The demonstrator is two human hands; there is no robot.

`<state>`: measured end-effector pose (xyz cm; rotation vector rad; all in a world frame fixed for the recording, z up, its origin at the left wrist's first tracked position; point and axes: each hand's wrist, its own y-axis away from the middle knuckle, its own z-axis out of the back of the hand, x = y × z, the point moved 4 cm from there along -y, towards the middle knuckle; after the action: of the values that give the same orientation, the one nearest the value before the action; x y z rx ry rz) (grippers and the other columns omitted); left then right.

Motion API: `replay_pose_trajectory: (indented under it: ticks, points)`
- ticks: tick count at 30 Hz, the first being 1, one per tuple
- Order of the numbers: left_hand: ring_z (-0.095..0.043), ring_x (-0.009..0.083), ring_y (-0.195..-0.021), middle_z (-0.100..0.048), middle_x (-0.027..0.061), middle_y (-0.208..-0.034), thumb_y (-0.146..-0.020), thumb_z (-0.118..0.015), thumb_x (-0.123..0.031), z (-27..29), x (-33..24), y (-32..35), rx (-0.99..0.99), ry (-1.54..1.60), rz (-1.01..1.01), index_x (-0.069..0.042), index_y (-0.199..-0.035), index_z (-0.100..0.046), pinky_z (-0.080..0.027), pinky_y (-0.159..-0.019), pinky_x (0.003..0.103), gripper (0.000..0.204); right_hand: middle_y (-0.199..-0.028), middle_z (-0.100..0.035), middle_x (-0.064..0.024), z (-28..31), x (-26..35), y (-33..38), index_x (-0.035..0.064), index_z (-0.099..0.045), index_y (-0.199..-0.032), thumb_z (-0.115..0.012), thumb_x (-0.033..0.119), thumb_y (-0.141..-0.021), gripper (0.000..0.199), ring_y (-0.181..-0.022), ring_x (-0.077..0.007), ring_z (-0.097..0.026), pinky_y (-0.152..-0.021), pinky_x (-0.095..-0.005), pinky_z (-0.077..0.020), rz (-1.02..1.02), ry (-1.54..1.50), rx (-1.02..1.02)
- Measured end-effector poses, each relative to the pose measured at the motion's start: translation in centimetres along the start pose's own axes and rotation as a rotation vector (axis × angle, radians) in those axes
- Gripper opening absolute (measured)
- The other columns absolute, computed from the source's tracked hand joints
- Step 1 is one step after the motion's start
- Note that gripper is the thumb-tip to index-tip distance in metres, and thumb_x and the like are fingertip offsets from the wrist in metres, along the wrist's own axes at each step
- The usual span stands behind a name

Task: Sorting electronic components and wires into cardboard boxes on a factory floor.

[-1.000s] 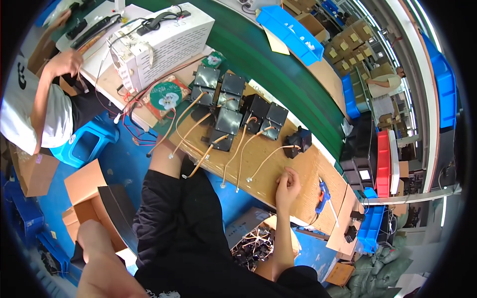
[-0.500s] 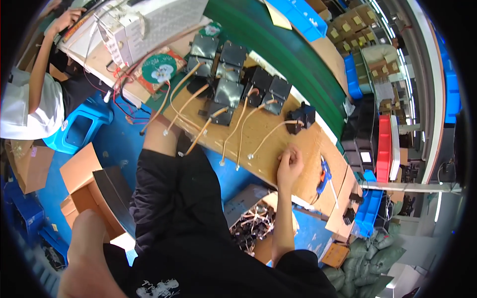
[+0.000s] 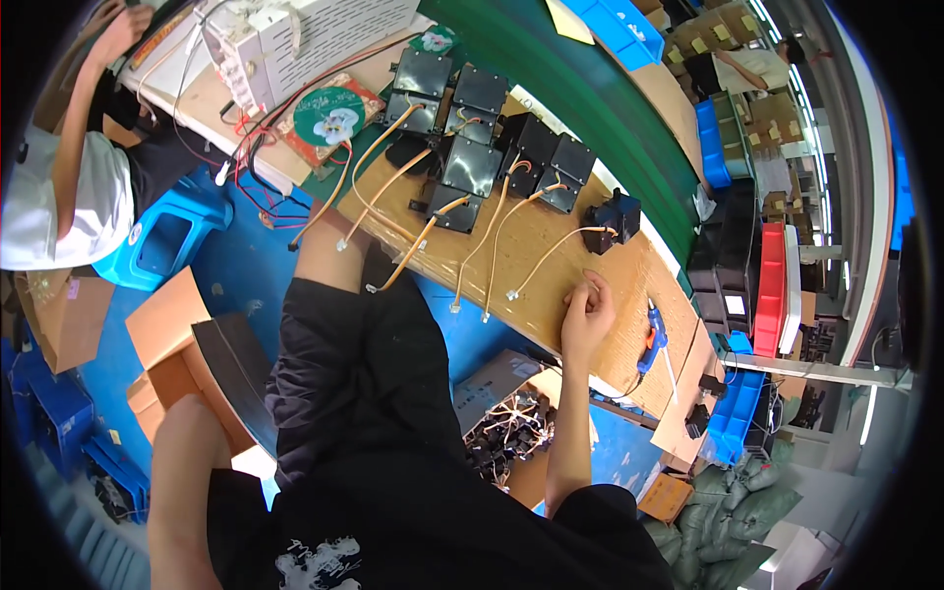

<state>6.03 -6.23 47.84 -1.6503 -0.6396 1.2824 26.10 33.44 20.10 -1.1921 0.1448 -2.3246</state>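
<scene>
My right hand (image 3: 588, 313) rests at the front of the wooden bench top (image 3: 551, 270). Its fingers are loosely curled, and nothing shows in them. Closest beyond it is a single black box-shaped part (image 3: 612, 221) with a tan cable ending in a small white connector (image 3: 512, 294). To its right lies a blue glue gun (image 3: 653, 339). Farther left, several black square housings (image 3: 468, 165) stand close together, their tan cables trailing toward the bench's front edge. My left arm (image 3: 185, 492) hangs at the lower left; the hand itself is out of view.
A green belt (image 3: 551, 98) runs behind the bench. At the back left are a metal instrument (image 3: 305, 44) and a round green plate (image 3: 329, 116). Below stand a carton of black cabled parts (image 3: 536, 472) and an open carton (image 3: 177, 369). A co-worker's arm (image 3: 79, 147) is at the left.
The whole view has shifted slightly. My right hand stays on the bench, its fingers slightly changed in pose. Another person has come into sight at the far upper right.
</scene>
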Motion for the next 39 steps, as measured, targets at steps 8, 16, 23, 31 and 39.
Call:
replay_pose_trajectory:
  ticks: [8,16,23,31,39]
  points:
    - [-0.055,0.0124,-0.049,-0.060,0.0060,-0.063,-0.084,-0.062,0.002,9.8,13.9,11.4,-1.137,-0.507,0.776,0.000,-0.088,-0.053,-0.044,-0.051,0.021,0.010,-0.065,-0.054,-0.0024,1.3,2.0,0.2,0.0019,-0.061,-0.105,-0.051,0.004,-0.088,0.020,-0.056,-0.0091,-0.047,-0.054,-0.0196,-0.0388,-0.127,-0.113,-0.011]
    - [-0.054,0.0140,-0.057,-0.061,0.0060,-0.071,-0.089,-0.058,-0.009,17.2,20.8,12.5,-0.955,-1.108,0.894,0.002,-0.097,-0.061,-0.043,-0.054,0.025,0.014,-0.064,-0.052,-0.0005,2.1,2.9,0.0,0.0021,-0.063,-0.102,-0.053,0.003,-0.088,0.017,-0.054,-0.0081,-0.043,-0.051,-0.0202,-0.0354,-0.156,-0.125,-0.020]
    - [-0.057,0.0259,-0.064,-0.060,0.0099,-0.079,-0.084,-0.064,-0.014,22.4,22.9,10.4,-0.556,-1.584,1.174,0.002,-0.095,-0.058,-0.048,-0.062,0.035,0.020,-0.065,-0.054,-0.0015,1.8,2.0,-0.1,0.0011,-0.061,-0.104,-0.051,0.003,-0.089,0.018,-0.058,-0.0089,-0.048,-0.055,-0.0190,-0.0374,-0.184,-0.095,0.033]
    - [-0.059,0.0284,-0.068,-0.060,0.0124,-0.083,-0.084,-0.066,-0.017,23.4,23.9,10.3,-0.298,-1.652,1.182,0.000,-0.101,-0.053,-0.048,-0.063,0.038,0.027,-0.060,-0.051,0.0010,2.5,1.7,-0.2,0.0037,-0.065,-0.097,-0.056,0.005,-0.086,0.014,-0.052,-0.0084,-0.042,-0.050,-0.0204,-0.0344,-0.225,-0.136,-0.035]
    - [-0.060,0.0283,-0.073,-0.060,0.0133,-0.084,-0.083,-0.069,-0.019,23.9,24.3,9.4,-0.472,-1.648,1.126,0.000,-0.103,-0.052,-0.048,-0.065,0.038,0.032,-0.055,-0.050,0.0020,2.5,1.5,-0.3,0.0075,-0.068,-0.092,-0.059,0.009,-0.083,0.012,-0.046,-0.0108,-0.041,-0.047,-0.0233,-0.0344,-0.209,-0.105,-0.054]
